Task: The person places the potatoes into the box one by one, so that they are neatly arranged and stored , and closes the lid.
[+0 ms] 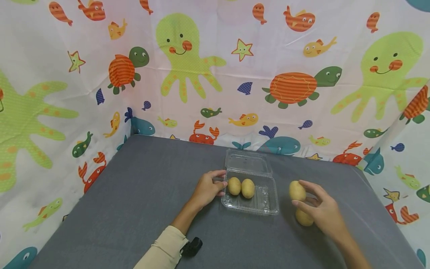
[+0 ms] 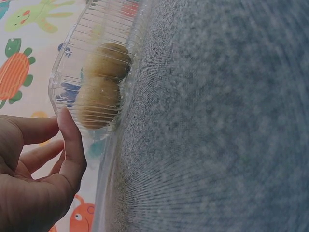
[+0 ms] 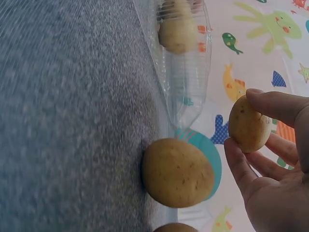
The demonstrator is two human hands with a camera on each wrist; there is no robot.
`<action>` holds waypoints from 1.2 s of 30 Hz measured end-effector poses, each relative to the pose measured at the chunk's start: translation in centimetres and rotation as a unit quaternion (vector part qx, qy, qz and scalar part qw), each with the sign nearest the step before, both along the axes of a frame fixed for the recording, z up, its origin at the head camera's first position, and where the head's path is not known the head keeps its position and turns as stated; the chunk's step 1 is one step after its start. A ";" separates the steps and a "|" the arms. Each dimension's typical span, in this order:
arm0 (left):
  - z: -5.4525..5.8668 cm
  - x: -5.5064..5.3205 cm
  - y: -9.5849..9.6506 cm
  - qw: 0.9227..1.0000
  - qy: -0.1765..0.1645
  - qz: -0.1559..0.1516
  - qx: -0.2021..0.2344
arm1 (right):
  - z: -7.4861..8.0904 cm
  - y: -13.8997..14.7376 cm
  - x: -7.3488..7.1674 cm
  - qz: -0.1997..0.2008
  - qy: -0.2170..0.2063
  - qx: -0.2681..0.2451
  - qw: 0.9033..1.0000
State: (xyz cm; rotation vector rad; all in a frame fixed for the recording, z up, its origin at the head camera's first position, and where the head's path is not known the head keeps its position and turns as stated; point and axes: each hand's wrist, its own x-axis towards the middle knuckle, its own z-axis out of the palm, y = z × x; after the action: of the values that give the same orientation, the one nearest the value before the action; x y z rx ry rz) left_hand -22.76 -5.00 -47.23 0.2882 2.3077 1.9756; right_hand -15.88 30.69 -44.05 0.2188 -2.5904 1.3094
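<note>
"How were the hands placed?"

"The left rim of the clear container appeared to be pinched by the left hand; how firmly could not be told. A potato was grasped between the thumb and fingertips of the right hand, clear of the surface and to the right of the container."

"And the other potatoes?"

"Two were contained at the left end of the container, the outer potato just beside the inner potato. A loose potato was seen on the surface, partly hidden by the right hand, and part of a further potato was caught at the lower edge of the right wrist view."

"What was most to be feared?"

"A drop, probably. The held potato was supported by fingertips alone, so its rounded sides could have been lost if the pressure was eased or its end was knocked against the container's wall."

"Was the loose one at risk too?"

"It was judged so. If the right hand was lowered or swept sideways, that potato could have been brushed and set rolling."

"And the container?"

"It was thought light enough to be dragged or tilted if the left hand's hold was slackened during a bump. The inner potato could then have been rolled into the bare right half, and the folded-back lid could have been jolted."
</note>
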 end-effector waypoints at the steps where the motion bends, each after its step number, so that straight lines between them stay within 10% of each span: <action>1: 0.0 0.0 0.0 1.000 0.001 0.000 0.001 | 0.0 -0.1 -0.1 0.002 0.000 0.000 1.000; 36: -0.3 -0.1 -0.1 1.000 0.013 -0.004 0.020 | -1.3 -3.5 -2.1 0.044 0.043 0.024 0.998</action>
State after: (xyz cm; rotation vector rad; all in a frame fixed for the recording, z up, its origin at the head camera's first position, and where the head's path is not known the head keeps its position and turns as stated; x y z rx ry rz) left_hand -22.88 -5.06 -47.48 0.3265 2.2812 2.0272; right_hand -17.99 27.23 -45.35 0.3938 -2.5679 1.2366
